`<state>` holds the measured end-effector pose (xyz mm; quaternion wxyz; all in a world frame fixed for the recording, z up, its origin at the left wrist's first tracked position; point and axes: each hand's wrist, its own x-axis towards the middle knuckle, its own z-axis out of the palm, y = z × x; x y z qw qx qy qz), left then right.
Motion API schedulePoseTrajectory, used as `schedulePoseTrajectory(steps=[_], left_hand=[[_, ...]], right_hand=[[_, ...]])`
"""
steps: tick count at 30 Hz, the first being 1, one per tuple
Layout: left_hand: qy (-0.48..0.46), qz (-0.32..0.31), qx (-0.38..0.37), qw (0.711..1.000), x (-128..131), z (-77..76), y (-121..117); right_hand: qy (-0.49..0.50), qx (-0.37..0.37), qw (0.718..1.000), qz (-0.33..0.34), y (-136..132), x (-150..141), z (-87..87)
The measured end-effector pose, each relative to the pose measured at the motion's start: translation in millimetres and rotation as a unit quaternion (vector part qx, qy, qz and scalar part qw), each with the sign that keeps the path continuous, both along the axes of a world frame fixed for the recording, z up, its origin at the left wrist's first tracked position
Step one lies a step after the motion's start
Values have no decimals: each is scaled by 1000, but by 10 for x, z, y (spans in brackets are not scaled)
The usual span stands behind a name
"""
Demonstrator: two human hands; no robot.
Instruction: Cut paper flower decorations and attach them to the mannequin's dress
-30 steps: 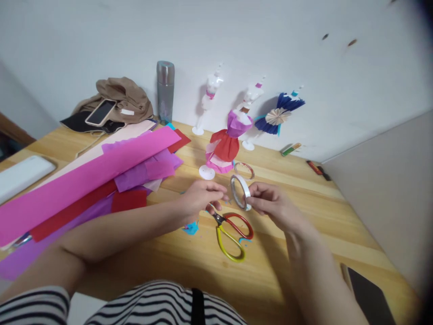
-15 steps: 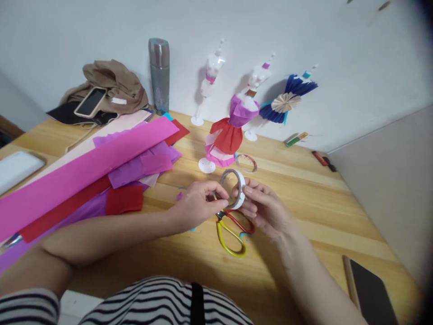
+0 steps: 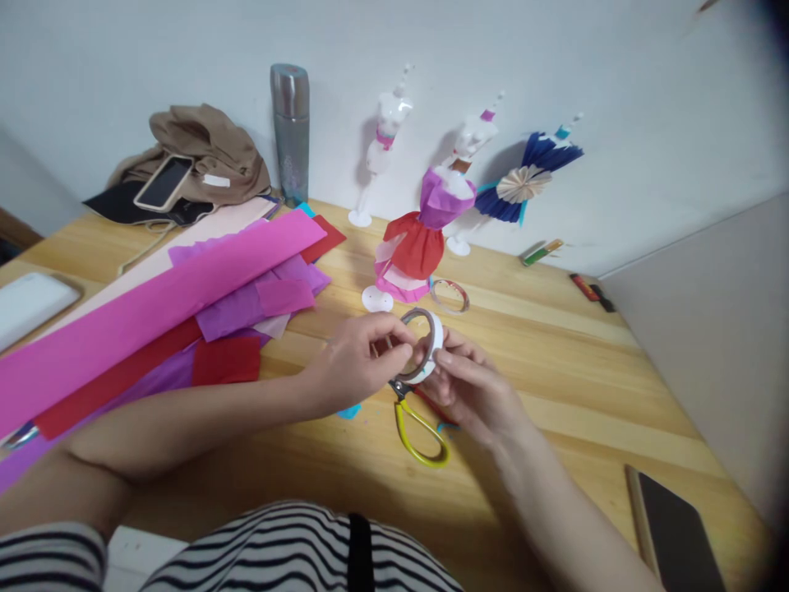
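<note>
Between finger and thumb of my right hand [image 3: 477, 382], a roll of white tape [image 3: 436, 345] stands on edge above the table. My left hand [image 3: 361, 362] is closed at the roll's near left side, thumb and forefinger pinched together; whatever lies between them is too small to make out. Beneath both hands rest scissors [image 3: 425, 448] with one yellow and one red handle, the red one mostly covered by my right hand. A blue paper scrap [image 3: 350, 411] lies below my left wrist. Just behind the roll stands a small dress form [image 3: 416, 247] in a purple, red and pink paper dress.
Coloured paper sheets [image 3: 160, 296] cover the left side. Along the wall stand a flask [image 3: 291, 136], a bare dress form [image 3: 385, 144] and one in navy paper [image 3: 523, 181]. A clear tape ring [image 3: 449, 296] lies behind my hands. A dark phone-like slab [image 3: 675, 526] is at front right.
My right hand has shifted slightly left and now hides more of the red scissor handle. My left hand has risen a little, and more of the blue scrap shows.
</note>
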<state>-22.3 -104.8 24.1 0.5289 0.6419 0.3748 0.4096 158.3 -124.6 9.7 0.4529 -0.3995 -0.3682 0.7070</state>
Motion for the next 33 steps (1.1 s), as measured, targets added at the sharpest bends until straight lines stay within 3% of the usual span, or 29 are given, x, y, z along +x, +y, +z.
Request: schedulePoseTrajectory(steps=[5, 10, 14, 20, 26, 29, 33], left_hand=[[26, -12, 10, 1000, 7, 1, -13], [-15, -8, -113, 993, -27, 68, 95], [-24, 23, -178, 983, -61, 127, 161], [-8, -15, -191, 982, -64, 151, 164], [7, -35, -172, 985, -55, 196, 135], [-24, -33, -245, 969, -46, 156, 142], [-101, -32, -365, 925, -30, 77, 153]], right_hand=[[-20, 21, 1000, -3, -2, 3, -15], [-141, 142, 980, 18, -52, -52, -43], [-198, 183, 963, 24, -77, -78, -90], [-192, 167, 966, 54, -80, -63, -132], [-197, 188, 960, 58, -86, -53, -67], [-193, 193, 960, 59, -77, -25, -18], [-155, 167, 972, 63, -44, 39, 12]])
